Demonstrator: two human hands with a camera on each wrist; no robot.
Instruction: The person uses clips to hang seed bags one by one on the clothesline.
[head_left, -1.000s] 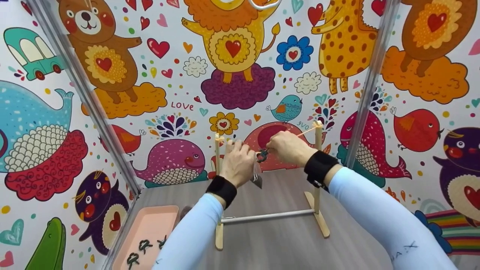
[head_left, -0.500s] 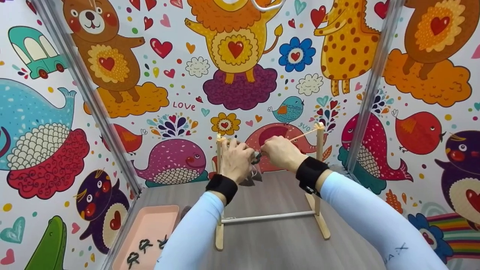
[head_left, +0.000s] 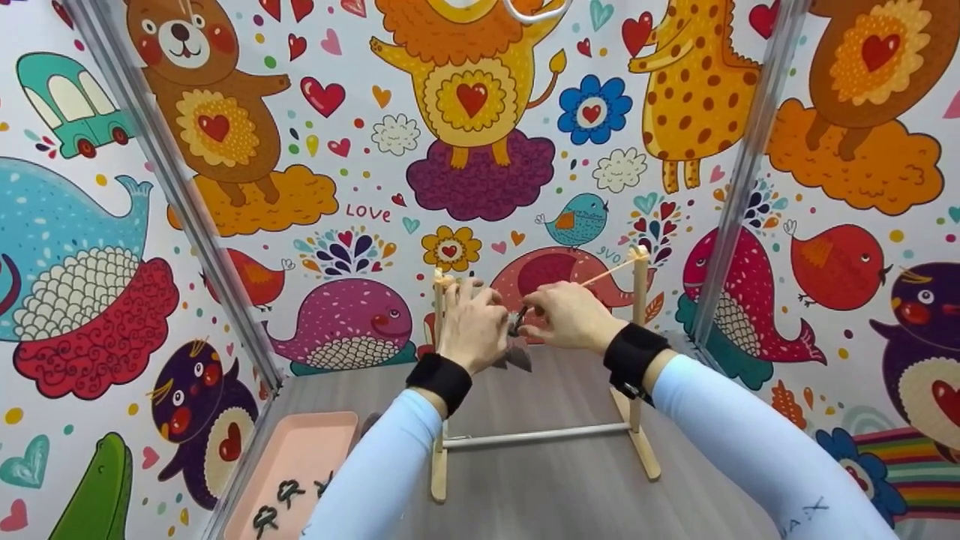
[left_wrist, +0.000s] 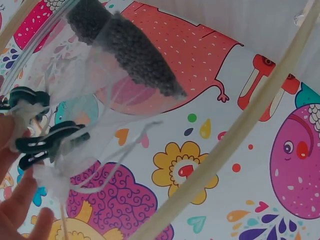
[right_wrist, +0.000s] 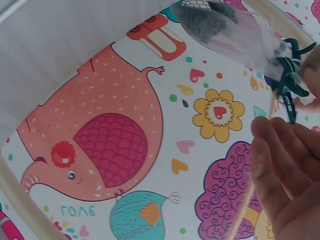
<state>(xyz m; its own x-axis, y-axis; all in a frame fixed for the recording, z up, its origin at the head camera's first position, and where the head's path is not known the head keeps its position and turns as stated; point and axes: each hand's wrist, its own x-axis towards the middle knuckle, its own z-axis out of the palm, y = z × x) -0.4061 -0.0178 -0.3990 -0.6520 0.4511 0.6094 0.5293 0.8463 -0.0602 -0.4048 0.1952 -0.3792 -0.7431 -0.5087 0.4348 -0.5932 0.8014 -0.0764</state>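
Observation:
Two sheer mesh bags with dark pellets hang by green clips on a cord between my hands. One mesh bag [left_wrist: 145, 55] shows clearly in the left wrist view, its green clip [left_wrist: 55, 142] above the white gathered neck. In the head view the clip [head_left: 515, 322] is small and partly covered. My left hand [head_left: 474, 326] bends its fingers at the clip and appears to hold it; its thumb is hidden. My right hand [head_left: 574, 315] is close on the other side, thumb and fingers spread around the clip. The right wrist view shows straight fingers [right_wrist: 280, 170] just beside the clip.
A wooden stand has two posts, the right post [head_left: 637, 337] and a left one behind my left hand, joined by a white bar [head_left: 536, 433]. The cord [head_left: 611, 268] ties to the post tops. A pink tray [head_left: 311, 450] at left holds several green clips [head_left: 290, 491].
My right hand first came left to my left hand, pinching at the clip. Now its thumb and fingers are wider apart and it sits slightly further right. The left hand has barely moved.

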